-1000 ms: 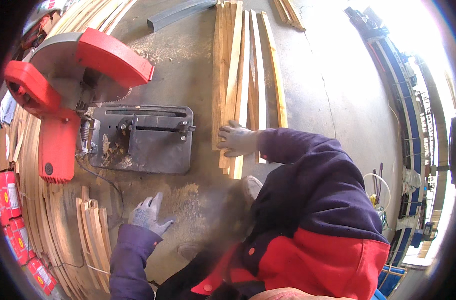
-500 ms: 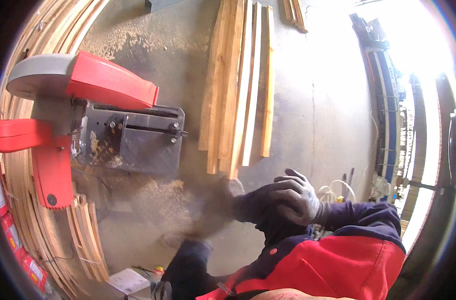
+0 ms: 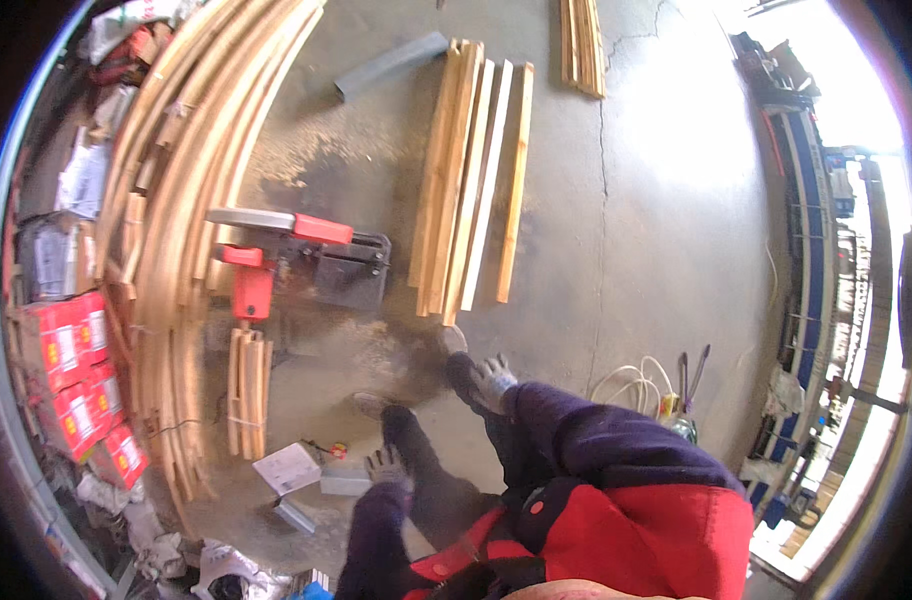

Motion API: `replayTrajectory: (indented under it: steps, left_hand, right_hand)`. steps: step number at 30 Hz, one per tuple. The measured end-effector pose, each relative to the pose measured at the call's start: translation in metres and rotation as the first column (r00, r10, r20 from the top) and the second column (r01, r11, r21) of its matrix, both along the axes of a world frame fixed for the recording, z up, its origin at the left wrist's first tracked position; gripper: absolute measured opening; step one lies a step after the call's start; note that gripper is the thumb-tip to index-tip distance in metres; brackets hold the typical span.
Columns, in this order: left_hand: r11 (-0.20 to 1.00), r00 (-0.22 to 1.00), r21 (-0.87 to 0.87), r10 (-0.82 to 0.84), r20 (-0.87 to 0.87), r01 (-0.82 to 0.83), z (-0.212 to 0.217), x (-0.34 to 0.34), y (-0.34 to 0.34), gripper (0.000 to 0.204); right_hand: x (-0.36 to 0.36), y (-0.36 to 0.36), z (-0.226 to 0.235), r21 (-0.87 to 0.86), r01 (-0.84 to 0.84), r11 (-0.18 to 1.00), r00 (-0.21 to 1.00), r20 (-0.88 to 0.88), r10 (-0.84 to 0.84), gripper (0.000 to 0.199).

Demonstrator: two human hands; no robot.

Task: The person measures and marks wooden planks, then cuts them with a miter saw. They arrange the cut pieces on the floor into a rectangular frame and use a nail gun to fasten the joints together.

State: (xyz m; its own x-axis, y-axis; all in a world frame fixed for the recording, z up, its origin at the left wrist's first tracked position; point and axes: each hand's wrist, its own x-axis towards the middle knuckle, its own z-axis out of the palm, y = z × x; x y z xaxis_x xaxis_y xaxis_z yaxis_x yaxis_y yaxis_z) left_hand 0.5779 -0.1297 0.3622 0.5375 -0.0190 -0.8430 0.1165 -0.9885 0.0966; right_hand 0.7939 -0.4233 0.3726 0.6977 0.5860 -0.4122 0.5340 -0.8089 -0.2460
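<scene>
"Cartons (image 3: 64, 340), red and square-edged, stack at the frame's left; what runs beside them?"

"Long wooden strips (image 3: 161, 330), narrow and flat, then a short wooden bundle (image 3: 248, 400) and, above it, a saw (image 3: 321, 232) with red housings."

"And your hands?"

"Apart, gloved, fingers loosely spread, clasping nothing visible. Your left hand (image 3: 386, 467), lower centre-left, is just beside a pale, box-shaped block (image 3: 344, 483). Straight square-cut boards (image 3: 456, 180), ends uneven, lie upper centre; below them your right hand (image 3: 493, 382) is over your leg (image 3: 491, 425), whether touching I cannot tell."

"Room rightward?"

"Grey, cracked concrete floor (image 3: 666, 270) stretches from the boards to the long rack (image 3: 801, 250) at the right, with a looped pale hose (image 3: 626, 368) lower right."
</scene>
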Motion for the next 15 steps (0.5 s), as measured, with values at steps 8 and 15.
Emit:
replayTrajectory:
  steps: [8, 15]
  left_hand:
    - [0.411, 0.483, -0.683, 0.870, 0.097, -0.603, 0.135, 0.024, -0.091, 0.070]
    - [0.716, 0.730, -0.282, 0.679, 0.072, -0.639, 0.103, -0.012, 0.003, 0.064]
  right_hand:
    - [-0.043, -0.061, 0.141, 0.105, 0.539, 0.835, 0.767, -0.469, -0.437, 0.055]
    - [-0.163, -0.306, 0.202, -0.115, 0.882, 0.458, 0.434, -0.183, -0.882, 0.060]
